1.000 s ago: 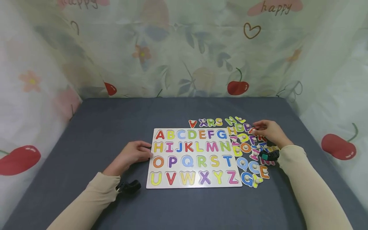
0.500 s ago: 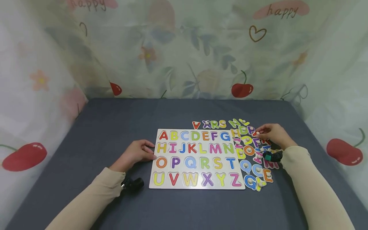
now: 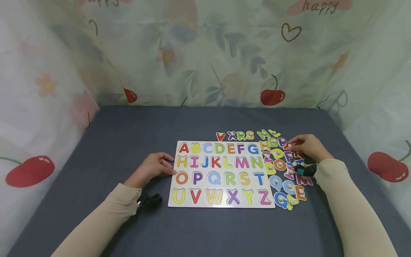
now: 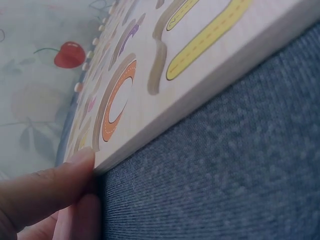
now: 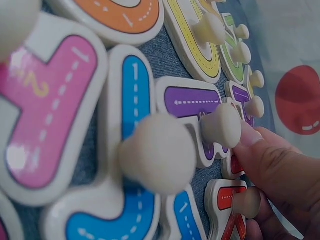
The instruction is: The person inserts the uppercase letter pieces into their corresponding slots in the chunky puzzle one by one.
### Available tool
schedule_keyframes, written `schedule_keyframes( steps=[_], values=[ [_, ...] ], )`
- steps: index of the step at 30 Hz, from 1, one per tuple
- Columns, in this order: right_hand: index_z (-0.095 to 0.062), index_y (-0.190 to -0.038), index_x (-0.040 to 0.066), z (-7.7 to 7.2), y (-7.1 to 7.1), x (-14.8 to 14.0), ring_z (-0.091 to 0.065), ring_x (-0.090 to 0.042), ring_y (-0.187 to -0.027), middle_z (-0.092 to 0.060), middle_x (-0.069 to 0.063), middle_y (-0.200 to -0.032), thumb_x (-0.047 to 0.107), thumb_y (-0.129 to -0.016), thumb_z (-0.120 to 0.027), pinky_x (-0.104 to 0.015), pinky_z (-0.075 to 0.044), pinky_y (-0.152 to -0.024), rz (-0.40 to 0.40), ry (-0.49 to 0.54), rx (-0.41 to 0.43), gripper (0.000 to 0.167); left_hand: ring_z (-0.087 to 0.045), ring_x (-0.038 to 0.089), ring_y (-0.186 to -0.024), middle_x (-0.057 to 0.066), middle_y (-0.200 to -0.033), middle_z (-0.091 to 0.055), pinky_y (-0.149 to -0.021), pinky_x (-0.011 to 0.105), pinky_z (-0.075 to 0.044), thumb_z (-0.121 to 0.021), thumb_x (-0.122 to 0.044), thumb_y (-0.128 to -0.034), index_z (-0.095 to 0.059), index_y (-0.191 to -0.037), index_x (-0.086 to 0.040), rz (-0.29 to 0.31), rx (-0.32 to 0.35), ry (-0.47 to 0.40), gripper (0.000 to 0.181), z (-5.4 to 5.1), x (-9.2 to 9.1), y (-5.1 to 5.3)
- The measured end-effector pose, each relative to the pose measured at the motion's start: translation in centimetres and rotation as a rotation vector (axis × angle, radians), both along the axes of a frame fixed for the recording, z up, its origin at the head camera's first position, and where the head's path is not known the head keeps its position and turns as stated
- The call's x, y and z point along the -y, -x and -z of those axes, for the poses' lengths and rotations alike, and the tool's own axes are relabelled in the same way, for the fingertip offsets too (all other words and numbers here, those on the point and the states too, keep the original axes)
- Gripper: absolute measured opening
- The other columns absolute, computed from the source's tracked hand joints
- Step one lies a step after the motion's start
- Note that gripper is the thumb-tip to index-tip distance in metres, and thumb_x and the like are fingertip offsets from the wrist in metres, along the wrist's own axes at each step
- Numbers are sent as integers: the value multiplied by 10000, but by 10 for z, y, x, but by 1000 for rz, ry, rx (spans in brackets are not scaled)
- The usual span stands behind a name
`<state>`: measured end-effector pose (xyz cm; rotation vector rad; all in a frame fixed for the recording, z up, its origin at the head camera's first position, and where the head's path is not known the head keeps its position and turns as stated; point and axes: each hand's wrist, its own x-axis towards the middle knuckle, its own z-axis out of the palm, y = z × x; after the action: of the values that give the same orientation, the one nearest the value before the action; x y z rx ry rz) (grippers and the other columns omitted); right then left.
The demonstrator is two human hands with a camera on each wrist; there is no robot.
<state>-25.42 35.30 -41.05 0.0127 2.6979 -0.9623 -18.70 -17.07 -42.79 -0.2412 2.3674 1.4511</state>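
**Red piece [image 3: 286,146] pinched at the edge of a tight cluster**

At the far left, the left hand [image 3: 153,167] touches the edge of the board [image 3: 224,205], fingers relaxed, the thumb lying over its rim; whether any fingertip reaches underneath cannot be seen. A push from here could slide the board across the table [image 3: 144,125] into the pieces crowding its right side.

Beyond the top edge, the V piece [image 3: 220,136] heads a short row. Farther right, the H piece [image 3: 264,146] and B piece [image 3: 270,168] sit right beside the board, so they would probably be first to be shoved.

In the cluster, the purple P piece [image 3: 282,142] and purple F piece [image 5: 192,102] hem in the red one; lifting it askew might drag either neighbor, and a weak pinch could let it drop among them.

At the far right, the right hand [image 3: 309,147] appears to grasp the red piece: it lies at the tips of thumb and forefinger, on their left. Its letter is too covered to read.
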Motion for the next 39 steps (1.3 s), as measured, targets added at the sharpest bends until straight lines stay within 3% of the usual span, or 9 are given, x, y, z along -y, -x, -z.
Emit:
schedule_keyframes(
  steps=[23,27,30,33,36,39],
  values=[
    [-650,-1147,-30,0,-1,-2,-610,-200,-729,-695,-75,-883,235,-918,-676,-323,-505,-647,21,16,5,351,-643,131,-674,86,-803,-683,-628,252,-519,-828,-2,-718,-594,-1137,-6,-14,2,8,480,2,-2,2],
    [-648,-1159,-28,-2,0,-2,-616,-205,-763,-700,-95,-928,258,-929,-661,-307,-501,-663,26,5,-23,367,-648,138,-683,92,-809,-686,-634,254,-522,-830,-9,-720,-594,-1139,-10,-17,6,11,480,1,-3,1],
    [-647,-1176,-9,-8,2,1,-626,-230,-854,-689,-139,-1029,298,-933,-651,-320,-504,-728,26,-3,-57,391,-649,136,-684,90,-808,-685,-635,257,-523,-832,-12,-719,-597,-1135,-10,-18,6,10,477,1,-2,1],
    [-637,-1205,16,-18,5,7,-621,-279,-967,-660,-175,-1124,328,-933,-647,-408,-498,-839,13,2,-73,414,-648,131,-684,85,-803,-684,-636,258,-523,-831,-8,-718,-596,-1133,-7,-15,5,4,477,1,-2,1],
    [-631,-1218,39,-30,9,21,-605,-317,-1038,-644,-183,-1163,349,-931,-645,-512,-452,-938,-1,27,-94,422,-648,129,-684,83,-799,-683,-636,260,-523,-829,-4,-718,-593,-1132,0,-11,1,-2,477,0,-1,1],
    [-640,-1200,54,-43,14,43,-600,-321,-1051,-655,-167,-1148,352,-924,-654,-527,-432,-971,2,72,-145,406,-649,133,-690,83,-800,-683,-639,259,-522,-829,-6,-719,-593,-1133,0,-14,2,-1,477,-1,0,2]
  ],
)
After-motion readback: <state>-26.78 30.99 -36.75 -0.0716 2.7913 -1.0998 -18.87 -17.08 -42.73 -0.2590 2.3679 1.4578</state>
